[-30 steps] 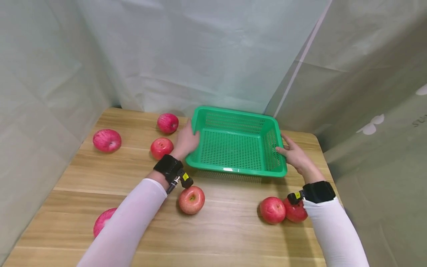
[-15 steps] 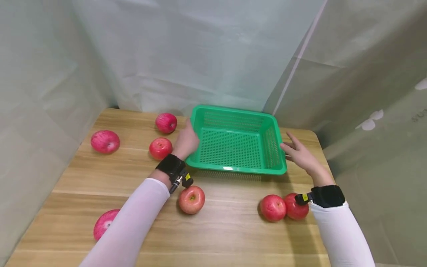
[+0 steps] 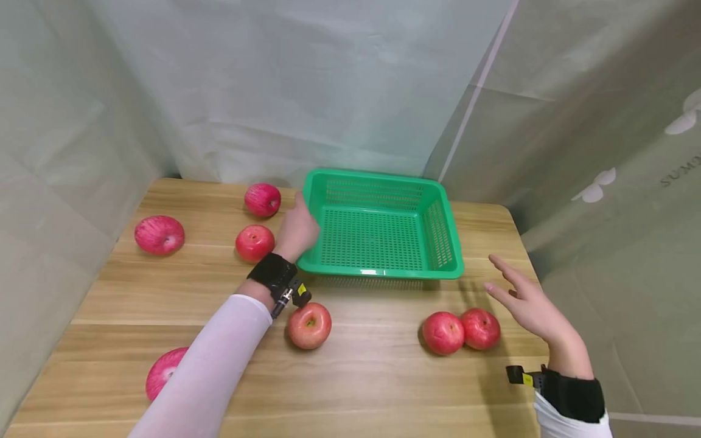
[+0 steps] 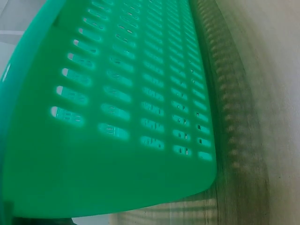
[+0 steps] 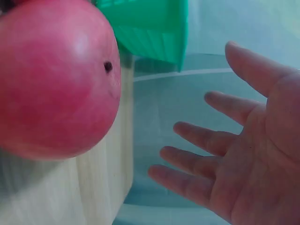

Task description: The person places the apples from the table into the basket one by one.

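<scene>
A green plastic basket (image 3: 383,272) with slotted walls stands at the back of the table. My left hand (image 3: 298,230) holds its left rim; most of the fingers are hidden from the head view. Basket wall (image 4: 93,159) fills much of the left wrist view, where the hand does not show. To the right of the basket and apart from it, my right hand (image 3: 531,307) is in the air with its fingers spread. The palm (image 5: 253,173) holds nothing in the right wrist view. Nearest to this hand are two touching red apples, the right one (image 3: 480,328) and the left one (image 3: 443,333).
Below the left wrist sits a paler apple (image 3: 310,326). Left of the basket are a back apple (image 3: 263,200), a shiny red apple (image 3: 255,243) and a far-left apple (image 3: 159,235). The left sleeve partly covers a front-left apple (image 3: 163,374). Grey-green sheets (image 3: 339,91) enclose the wooden table (image 3: 372,389).
My right hand has let go of the basket's right rim and drawn back toward the right front, its fingers spreading. The left hand stays at the left rim. The head view has shifted slightly.
</scene>
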{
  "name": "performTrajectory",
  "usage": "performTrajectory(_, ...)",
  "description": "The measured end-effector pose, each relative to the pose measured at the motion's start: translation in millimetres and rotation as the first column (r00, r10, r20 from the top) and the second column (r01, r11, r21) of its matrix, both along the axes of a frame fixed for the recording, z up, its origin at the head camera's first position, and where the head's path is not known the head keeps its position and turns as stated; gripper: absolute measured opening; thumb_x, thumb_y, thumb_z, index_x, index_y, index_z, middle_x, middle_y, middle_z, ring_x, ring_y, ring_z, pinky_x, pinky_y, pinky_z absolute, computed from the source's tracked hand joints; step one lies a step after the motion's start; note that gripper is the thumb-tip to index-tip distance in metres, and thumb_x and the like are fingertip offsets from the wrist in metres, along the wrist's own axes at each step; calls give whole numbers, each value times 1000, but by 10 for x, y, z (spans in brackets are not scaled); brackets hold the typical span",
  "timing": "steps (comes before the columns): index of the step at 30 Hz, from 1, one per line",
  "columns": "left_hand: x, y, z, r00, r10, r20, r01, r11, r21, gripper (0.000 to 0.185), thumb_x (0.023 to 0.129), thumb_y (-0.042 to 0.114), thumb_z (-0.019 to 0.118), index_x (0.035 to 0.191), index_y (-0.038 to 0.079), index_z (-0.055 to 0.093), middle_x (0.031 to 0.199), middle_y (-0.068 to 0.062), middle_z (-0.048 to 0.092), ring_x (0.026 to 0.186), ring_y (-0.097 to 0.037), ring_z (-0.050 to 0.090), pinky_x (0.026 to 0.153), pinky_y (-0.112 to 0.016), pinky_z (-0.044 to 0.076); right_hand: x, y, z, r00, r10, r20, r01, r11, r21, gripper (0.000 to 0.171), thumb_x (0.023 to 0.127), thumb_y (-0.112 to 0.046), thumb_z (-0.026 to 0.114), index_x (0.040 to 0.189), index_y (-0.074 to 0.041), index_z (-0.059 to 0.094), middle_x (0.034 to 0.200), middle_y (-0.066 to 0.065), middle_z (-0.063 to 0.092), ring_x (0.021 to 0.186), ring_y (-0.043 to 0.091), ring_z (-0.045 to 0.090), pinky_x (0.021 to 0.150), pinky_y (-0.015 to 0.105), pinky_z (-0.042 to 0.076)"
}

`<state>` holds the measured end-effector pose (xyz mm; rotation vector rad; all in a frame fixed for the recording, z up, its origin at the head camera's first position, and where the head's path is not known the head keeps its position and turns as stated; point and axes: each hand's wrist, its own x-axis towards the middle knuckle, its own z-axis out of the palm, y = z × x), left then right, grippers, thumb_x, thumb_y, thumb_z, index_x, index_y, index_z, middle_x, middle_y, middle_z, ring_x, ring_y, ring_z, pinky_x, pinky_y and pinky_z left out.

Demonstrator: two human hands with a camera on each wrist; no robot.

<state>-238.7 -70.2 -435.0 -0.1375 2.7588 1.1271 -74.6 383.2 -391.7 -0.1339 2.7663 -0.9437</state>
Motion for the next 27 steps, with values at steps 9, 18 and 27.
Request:
performTrajectory(9,-16,-5,-13,1000,3,24,-3,1000,17,78,107,8,41,170,3,-6,130,-32,60,105,-40,64,81,-48,56,391,-31,-62,997,-49,-56,46,998,-52,71,111,-33,60,171,-15,27,171,24,27,154,51,27,110,75,34)
performTrajectory(18,-20,16,3,1000,13,23,-14,1000,15,77,107,9,41,170,3,-3,125,-31,61,102,-39,65,78,-47,56,604,-35,-111,995,-58,-81,60,998,19,84,101,-34,76,170,-17,31,171,27,26,151,58,27,105,82,33)
performTrajectory(27,-17,34,-1,1000,16,24,-16,1000,15,78,107,9,41,170,4,-5,123,-31,62,103,-40,65,78,-47,56,697,-110,-309,998,-12,-56,16,998,65,107,82,-34,95,169,-24,33,167,34,25,144,66,32,96,87,36)
